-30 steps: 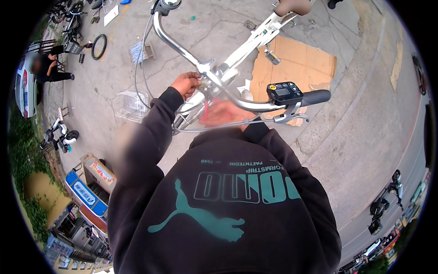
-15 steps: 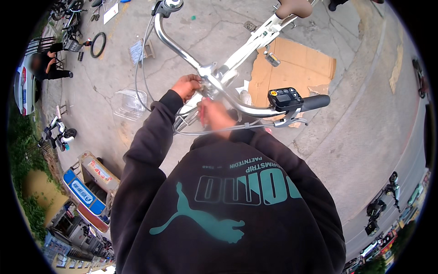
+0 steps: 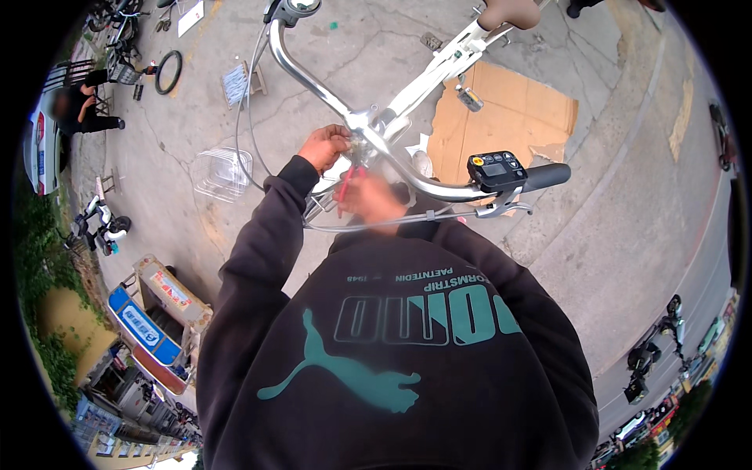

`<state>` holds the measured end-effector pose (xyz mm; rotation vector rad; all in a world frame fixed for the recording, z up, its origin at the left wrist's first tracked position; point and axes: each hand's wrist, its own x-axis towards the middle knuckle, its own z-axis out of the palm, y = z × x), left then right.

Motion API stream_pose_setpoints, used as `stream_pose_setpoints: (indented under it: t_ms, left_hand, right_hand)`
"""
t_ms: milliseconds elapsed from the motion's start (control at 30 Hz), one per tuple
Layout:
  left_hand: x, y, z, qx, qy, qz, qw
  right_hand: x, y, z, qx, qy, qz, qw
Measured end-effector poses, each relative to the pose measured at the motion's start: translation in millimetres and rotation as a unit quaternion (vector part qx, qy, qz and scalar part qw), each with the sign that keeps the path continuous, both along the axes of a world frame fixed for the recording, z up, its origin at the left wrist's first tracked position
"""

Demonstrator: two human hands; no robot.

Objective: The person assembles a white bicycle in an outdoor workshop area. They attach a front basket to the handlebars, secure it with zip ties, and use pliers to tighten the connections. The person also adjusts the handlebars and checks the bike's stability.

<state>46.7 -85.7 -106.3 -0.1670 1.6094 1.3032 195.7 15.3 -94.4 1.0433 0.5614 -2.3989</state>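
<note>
A white bicycle (image 3: 423,84) stands in front of me, its silver handlebar (image 3: 309,77) running across above my hands. My left hand (image 3: 324,149) is closed in a pinch at the front of the frame, just below the middle of the bar; what its fingertips hold is too small to make out. Close beside it on the right, my right hand (image 3: 376,197) is closed round red-handled pliers (image 3: 342,190). Their tip points up towards the left fingertips. This hand is blurred by motion. Grey cables (image 3: 345,228) loop in front of both hands.
A black display unit (image 3: 497,170) sits beside the right grip (image 3: 546,177). Flattened cardboard (image 3: 517,110) lies under the bicycle. A wire basket (image 3: 222,174) and a small stool (image 3: 244,83) stand to the left. Far left, a person (image 3: 78,108) sits near a parked car (image 3: 41,149).
My right hand has shifted slightly and turned, so more of the red pliers shows. The left hand stays pinched at the same spot. The whole view has moved a little.
</note>
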Motion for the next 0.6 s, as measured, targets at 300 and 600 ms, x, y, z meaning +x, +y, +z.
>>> stream_pose_setpoints:
  t_ms: [300, 600]
  left_hand:
    - [7, -7, -1, 0.005, 0.001, -0.006, 1.000]
    - [0, 1, 4, -0.014, 0.045, -0.075, 0.996]
  right_hand:
    - [-5, -16, -3, -0.125, -0.020, -0.128, 0.984]
    - [2, 17, -35, -0.186, 0.053, -0.026, 0.981]
